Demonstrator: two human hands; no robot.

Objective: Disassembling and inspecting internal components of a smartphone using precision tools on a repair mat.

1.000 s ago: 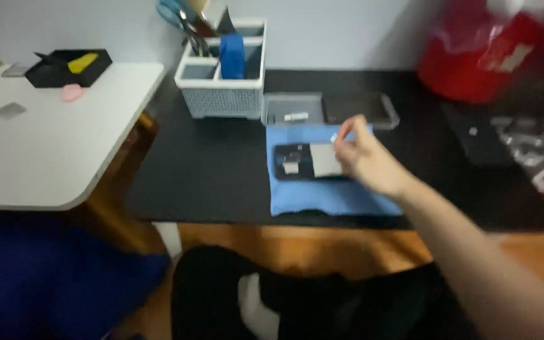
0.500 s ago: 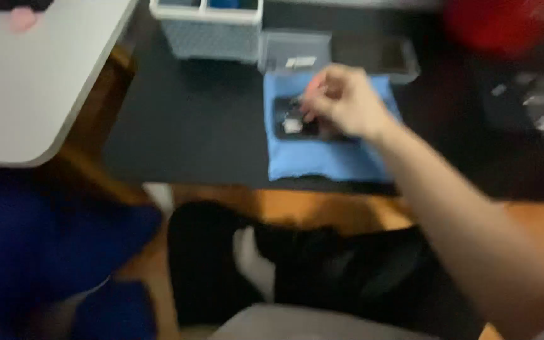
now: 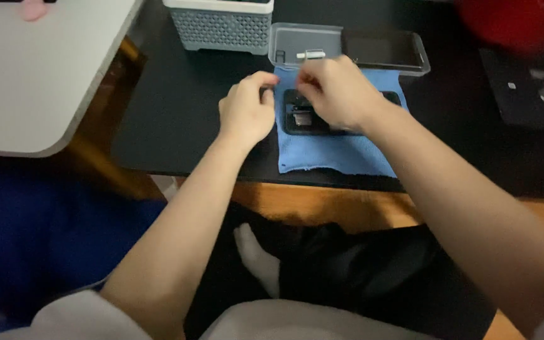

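Note:
A black opened phone (image 3: 303,116) with its insides showing lies on a blue cloth (image 3: 335,154) on the black table (image 3: 184,126). My left hand (image 3: 245,112) rests at the cloth's left edge, fingers curled, thumb and forefinger close to the phone's left end. My right hand (image 3: 338,94) hovers over the phone's middle and covers most of it. Its fingertips are pinched together, and I cannot tell whether they hold something small.
Behind the cloth lie a clear plastic tray (image 3: 303,44) with a small white part and a dark flat panel (image 3: 385,50). A grey perforated basket (image 3: 221,28) stands at the back. A white table (image 3: 33,75) is to the left, a black flat device (image 3: 517,88) to the right.
My left hand has come into view and settled at the cloth's left edge. My right hand stays over the phone. The view has moved closer and tilted down.

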